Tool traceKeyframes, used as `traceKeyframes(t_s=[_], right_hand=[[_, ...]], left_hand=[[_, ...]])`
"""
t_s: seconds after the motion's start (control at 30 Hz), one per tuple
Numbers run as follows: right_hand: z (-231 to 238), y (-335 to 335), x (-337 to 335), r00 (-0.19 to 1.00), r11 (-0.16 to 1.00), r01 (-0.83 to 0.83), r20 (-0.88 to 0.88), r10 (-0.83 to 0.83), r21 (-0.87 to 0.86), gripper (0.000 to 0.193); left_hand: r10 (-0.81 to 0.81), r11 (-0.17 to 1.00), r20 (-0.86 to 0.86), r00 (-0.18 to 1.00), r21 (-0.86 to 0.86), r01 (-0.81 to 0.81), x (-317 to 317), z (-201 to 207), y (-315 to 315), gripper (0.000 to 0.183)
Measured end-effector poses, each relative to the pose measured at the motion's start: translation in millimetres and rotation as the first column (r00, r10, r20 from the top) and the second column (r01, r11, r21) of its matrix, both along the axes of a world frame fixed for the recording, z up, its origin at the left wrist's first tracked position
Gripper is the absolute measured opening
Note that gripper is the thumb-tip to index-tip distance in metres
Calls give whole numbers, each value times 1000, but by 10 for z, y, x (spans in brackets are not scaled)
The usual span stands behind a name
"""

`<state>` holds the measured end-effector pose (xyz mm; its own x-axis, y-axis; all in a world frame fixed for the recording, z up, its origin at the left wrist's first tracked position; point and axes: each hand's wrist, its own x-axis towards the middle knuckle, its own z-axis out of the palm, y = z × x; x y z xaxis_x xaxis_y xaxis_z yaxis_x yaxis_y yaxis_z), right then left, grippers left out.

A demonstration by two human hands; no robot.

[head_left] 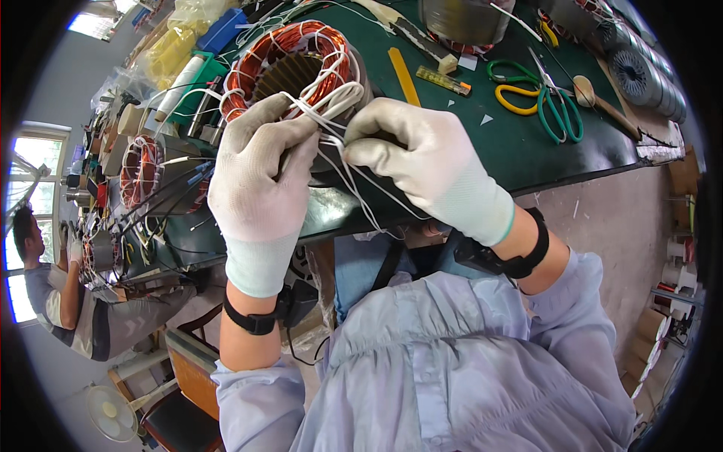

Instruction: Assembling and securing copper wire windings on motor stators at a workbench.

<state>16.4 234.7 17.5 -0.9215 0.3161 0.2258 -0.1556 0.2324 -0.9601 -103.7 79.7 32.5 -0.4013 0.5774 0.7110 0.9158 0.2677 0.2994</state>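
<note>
A motor stator [331, 64] with orange-red copper windings laced in white cord stands upright at the bench edge, its slotted bore partly visible. Thick white loops of sleeved wire [340, 99] bunch over its near rim. My left hand [260, 169], in a white glove, is closed at these loops, thumb and fingers pinching white cord. To the right, my gloved right hand [422, 151] is closed too, thumb and forefinger gripping white cord [354, 184] close to the loops. Thin cord ends dangle below, over the bench edge. The exact pinch points are partly hidden by my fingers.
On the green bench top [520, 154] lie scissors [553, 98], green-and-yellow-handled pliers [516, 94], a yellow strip [404, 75], a small cutter [444, 80] and a wooden-handled mallet [606, 105]. Another wound stator [141, 172] stands left. A co-worker [56, 279] sits at far left.
</note>
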Motion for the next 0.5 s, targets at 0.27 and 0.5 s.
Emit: traceKeyframes(t_s=[0.27, 0.5], right_hand=[[647, 183, 333, 956, 953, -183, -183, 229, 240, 24], [-657, -107, 1745, 987, 782, 1, -125, -100, -623, 15]], left_hand=[[20, 1000, 13, 1000, 0, -20, 58, -11, -7, 17], [88, 994, 43, 995, 54, -90, 114, -61, 23, 23]])
